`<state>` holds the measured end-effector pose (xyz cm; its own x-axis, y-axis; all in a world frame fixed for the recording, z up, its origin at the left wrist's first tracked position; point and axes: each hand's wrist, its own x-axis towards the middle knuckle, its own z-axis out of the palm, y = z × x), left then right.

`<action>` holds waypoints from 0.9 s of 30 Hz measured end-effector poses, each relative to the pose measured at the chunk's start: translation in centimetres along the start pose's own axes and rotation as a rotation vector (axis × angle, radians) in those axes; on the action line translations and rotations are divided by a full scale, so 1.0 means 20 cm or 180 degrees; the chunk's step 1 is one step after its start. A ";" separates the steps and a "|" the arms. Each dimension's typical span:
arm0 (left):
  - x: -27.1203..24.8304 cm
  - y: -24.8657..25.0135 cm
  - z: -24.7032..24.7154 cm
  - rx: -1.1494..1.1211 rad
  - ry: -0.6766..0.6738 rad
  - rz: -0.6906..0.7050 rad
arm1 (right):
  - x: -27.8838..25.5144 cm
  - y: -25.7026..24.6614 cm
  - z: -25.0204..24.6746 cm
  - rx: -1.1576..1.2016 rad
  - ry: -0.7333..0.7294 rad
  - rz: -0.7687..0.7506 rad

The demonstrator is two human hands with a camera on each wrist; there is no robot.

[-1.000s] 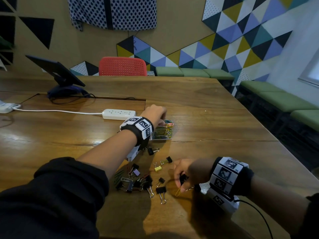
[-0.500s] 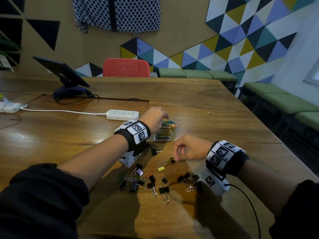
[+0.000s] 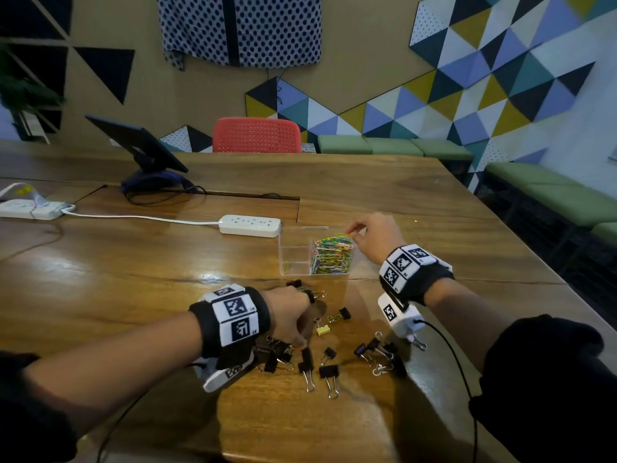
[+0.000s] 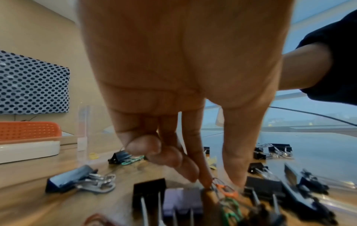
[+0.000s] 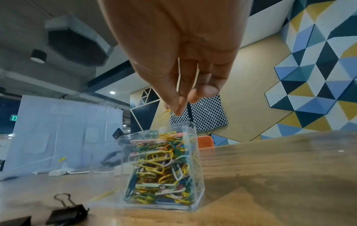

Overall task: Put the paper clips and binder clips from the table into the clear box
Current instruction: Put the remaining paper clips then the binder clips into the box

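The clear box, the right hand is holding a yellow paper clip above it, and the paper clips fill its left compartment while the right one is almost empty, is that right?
Not quite. The colored paper clips fill the right compartment of the clear box; the left one is almost empty. The head view shows this. The rest holds: the right hand pinches a yellow paper clip above the box.

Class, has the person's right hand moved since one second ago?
Yes: the right hand went from the scattered binder clips up to the clear plastic box.

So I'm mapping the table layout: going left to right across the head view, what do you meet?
White adapter → tablet stand → power strip → clear box → right hand.
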<state>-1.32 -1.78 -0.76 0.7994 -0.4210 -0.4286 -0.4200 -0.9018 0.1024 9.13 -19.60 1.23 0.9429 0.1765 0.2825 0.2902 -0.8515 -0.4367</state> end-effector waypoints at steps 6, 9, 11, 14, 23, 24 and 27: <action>0.02 -0.01 0.02 -0.0040 0.0071 0.0037 | 0.00 0.03 0.02 -0.0141 -0.0259 -0.0129; 0.02 -0.01 0.04 -0.0157 0.0065 0.0033 | -0.04 0.04 0.02 -0.0368 -0.0439 -0.0340; 0.02 -0.01 0.04 -0.0238 0.0023 0.0044 | -0.08 0.04 0.02 -0.0454 -0.0401 -0.0555; 0.02 0.00 0.03 -0.0301 0.0009 0.0086 | -0.18 0.03 0.01 -0.0435 -0.0824 -0.0910; 0.02 0.03 0.05 -0.0059 0.0102 0.0078 | -0.29 0.04 0.10 -0.0537 -0.1996 -0.0766; 0.02 0.04 0.05 -0.0022 0.0110 0.0096 | -0.29 0.04 0.10 -0.0503 -0.1966 -0.0728; 0.02 0.04 0.05 -0.0047 0.0070 0.0141 | -0.28 0.08 0.08 -0.0580 -0.1848 -0.0562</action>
<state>-1.69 -2.57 -1.69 0.7895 -0.4624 -0.4035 -0.4488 -0.8835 0.1342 4.58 -21.08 -2.40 0.8332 0.5176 -0.1946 0.4653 -0.8464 -0.2590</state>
